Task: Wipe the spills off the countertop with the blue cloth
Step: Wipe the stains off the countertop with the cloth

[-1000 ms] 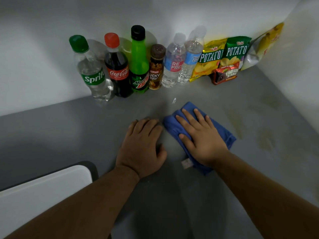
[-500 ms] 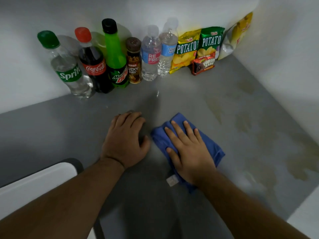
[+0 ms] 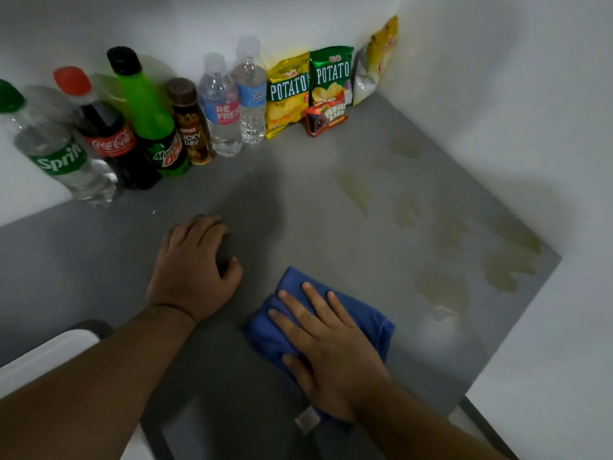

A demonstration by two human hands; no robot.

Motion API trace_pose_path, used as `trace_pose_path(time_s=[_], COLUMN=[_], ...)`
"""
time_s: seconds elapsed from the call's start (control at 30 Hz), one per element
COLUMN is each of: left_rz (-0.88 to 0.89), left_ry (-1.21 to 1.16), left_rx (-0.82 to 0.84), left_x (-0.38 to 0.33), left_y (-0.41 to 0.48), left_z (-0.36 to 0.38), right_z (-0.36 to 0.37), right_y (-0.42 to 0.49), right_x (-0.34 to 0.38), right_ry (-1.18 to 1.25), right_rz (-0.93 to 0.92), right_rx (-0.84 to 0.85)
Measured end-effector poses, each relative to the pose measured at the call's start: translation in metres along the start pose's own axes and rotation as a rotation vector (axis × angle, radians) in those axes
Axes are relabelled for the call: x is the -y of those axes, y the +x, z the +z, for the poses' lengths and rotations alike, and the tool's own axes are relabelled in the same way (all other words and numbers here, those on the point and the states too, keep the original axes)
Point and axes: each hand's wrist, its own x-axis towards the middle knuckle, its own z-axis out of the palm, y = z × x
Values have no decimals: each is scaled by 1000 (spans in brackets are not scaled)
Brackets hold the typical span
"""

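Observation:
A folded blue cloth (image 3: 371,313) lies on the grey countertop (image 3: 298,207) near its front edge. My right hand (image 3: 328,353) presses flat on the cloth, fingers spread, covering most of it. My left hand (image 3: 195,267) rests palm down on the bare counter just left of the cloth, fingers curled, holding nothing. Yellowish spill patches (image 3: 507,257) spread over the right side of the counter, from the back corner to the front right edge, all to the right of the cloth.
Along the back wall stand several bottles, among them Sprite (image 3: 59,151), Coca-Cola (image 3: 106,134) and Mountain Dew (image 3: 149,117). To their right are potato chip bags (image 3: 288,94) and a small red snack pack (image 3: 326,117). White walls close in the back and right. A white surface (image 3: 43,356) lies at lower left.
My right hand has slid the cloth toward me and to the right, away from the bottles. My left hand stays planted. The view has swung right, showing more spill patches.

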Motion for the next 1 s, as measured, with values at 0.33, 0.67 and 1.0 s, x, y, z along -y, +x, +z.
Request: trace_pose_path(time_s=[0.33, 0.67, 1.0], left_rz=[9, 110, 128], left_ry=[15, 2, 5], left_rx=[24, -21, 42], left_x=[-4, -4, -28], left_y=[-1, -3, -14], left_z=[-2, 2, -3], right_z=[-10, -3, 10], right_y=[0, -112, -102], right_x=[-34, -63, -38], right_ry=[17, 15, 35], right_rz=[326, 246, 307], right_rx=[-18, 10, -12])
